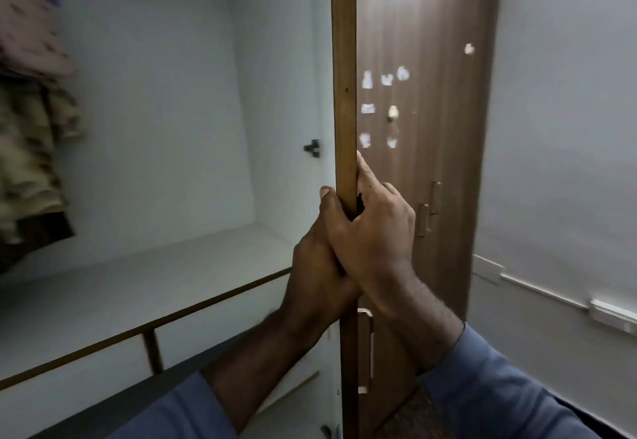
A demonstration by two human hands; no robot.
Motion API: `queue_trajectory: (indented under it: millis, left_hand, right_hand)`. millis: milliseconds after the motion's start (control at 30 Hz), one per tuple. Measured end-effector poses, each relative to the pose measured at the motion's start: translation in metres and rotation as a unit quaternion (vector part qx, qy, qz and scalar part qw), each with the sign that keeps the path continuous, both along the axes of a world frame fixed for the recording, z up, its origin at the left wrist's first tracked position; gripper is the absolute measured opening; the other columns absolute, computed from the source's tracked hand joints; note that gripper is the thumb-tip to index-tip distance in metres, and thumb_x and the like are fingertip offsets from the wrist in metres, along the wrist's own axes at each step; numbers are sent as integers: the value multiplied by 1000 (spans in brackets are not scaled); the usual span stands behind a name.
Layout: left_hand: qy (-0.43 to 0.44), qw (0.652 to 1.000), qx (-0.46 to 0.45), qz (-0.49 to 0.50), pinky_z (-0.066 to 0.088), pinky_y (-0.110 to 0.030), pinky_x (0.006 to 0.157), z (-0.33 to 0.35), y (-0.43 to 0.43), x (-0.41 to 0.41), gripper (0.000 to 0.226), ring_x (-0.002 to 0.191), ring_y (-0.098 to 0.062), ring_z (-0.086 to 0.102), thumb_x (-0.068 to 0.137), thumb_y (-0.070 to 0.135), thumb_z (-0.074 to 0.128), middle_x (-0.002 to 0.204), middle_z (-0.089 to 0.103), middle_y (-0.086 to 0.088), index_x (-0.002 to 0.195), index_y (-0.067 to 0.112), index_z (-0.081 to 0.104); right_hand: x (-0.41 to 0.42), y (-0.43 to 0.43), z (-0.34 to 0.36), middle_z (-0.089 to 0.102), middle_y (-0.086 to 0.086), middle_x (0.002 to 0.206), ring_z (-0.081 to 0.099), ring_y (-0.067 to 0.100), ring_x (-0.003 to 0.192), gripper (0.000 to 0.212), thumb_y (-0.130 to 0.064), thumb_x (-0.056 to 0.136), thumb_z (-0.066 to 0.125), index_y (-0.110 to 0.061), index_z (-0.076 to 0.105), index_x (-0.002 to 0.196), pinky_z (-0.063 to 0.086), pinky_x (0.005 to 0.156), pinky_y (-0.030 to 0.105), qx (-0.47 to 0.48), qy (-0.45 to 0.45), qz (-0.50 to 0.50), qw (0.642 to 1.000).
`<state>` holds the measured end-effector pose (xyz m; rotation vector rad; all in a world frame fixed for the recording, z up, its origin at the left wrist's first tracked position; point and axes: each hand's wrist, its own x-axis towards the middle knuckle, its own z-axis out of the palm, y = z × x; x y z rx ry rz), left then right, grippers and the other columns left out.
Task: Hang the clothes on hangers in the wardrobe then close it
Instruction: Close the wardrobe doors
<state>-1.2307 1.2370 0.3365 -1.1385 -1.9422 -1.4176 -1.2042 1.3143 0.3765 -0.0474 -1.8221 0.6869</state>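
Note:
The open wardrobe door stands edge-on in the middle of the view, brown wood outside and white inside. My left hand grips its edge from the inner side, thumb up against the wood. My right hand wraps the same edge from the outer side, lying over the left hand with the index finger stretched up along the door. Hung clothes, a pink garment over an olive patterned one, fill the far left of the white wardrobe interior.
A white shelf with a wood trim runs below the hanging space, drawers beneath it. A metal handle sits low on the door. Another brown door with stickers and handles stands behind. A white wall closes the right.

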Motion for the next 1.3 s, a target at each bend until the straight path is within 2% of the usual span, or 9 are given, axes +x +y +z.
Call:
queue_trajectory:
  millis: [100,233,367,467,600,700,1033,1167,1300]
  left_hand:
    - [-26,998,39,34,58,-39,87,-11,-40,-20,53,107,-14,66,84,35,68,113,70,1,130,12,57]
    - [-20,990,66,120,59,-38,85,-18,-107,-48,52,104,-7,67,90,47,59,115,70,6,134,20,54]
    - [-138,972,174,84,53,-45,95,-12,-155,-77,67,110,-19,66,75,67,64,115,70,-4,125,21,61]
    - [-297,906,299,-24,47,-45,103,-2,-182,-106,52,116,-29,62,83,52,60,120,67,-18,122,18,63]
    - [-358,869,340,-26,58,-24,76,10,-207,-144,39,91,-17,70,106,28,35,105,69,-17,127,5,58]
    - [-394,845,361,-23,55,-26,74,14,-224,-168,37,89,-18,67,105,30,35,101,69,-14,123,8,58]
    - [-413,846,328,77,53,-23,65,18,-261,-251,28,80,-20,63,101,18,40,87,65,-11,107,4,64]
    - [-302,912,121,250,46,-12,50,18,-270,-277,19,75,-10,61,102,17,46,90,65,-3,107,9,63]
    - [-234,924,22,303,42,-14,54,13,-279,-293,14,79,-10,61,100,23,53,95,65,0,108,14,60]
  right_hand:
    - [-21,-43,-5,41,-3,154,28,12,145,73,-39,98,56,-16,21,157,32,119,37,-7,-35,122,992]
    - [-60,-102,-8,2,-3,167,-3,8,152,72,-39,104,42,-21,-3,158,3,124,28,31,-68,199,977]
    - [-102,-149,-3,-6,2,167,-9,17,153,78,-40,102,45,-23,-8,158,1,124,35,80,-92,203,972]
    - [-134,-178,-1,-8,7,167,-8,25,153,81,-44,101,46,-24,-9,158,6,122,41,107,-118,184,970]
    - [-171,-209,4,-10,14,165,-8,33,152,84,-46,101,47,-23,-11,158,12,121,48,134,-149,143,969]
    - [-197,-233,6,-9,21,164,-5,39,151,85,-44,101,48,-19,-10,158,17,119,55,149,-159,115,969]
    - [-270,-256,8,-14,24,162,-6,40,151,87,-46,100,48,-20,-12,157,27,118,52,238,-199,71,948]
    - [-291,-257,7,-17,23,162,-8,38,152,83,-42,102,46,-23,-13,157,31,116,49,260,-199,62,943]
    - [-306,-261,-1,-16,22,162,-9,38,152,78,-38,103,43,-25,-11,157,29,117,49,261,-183,52,946]
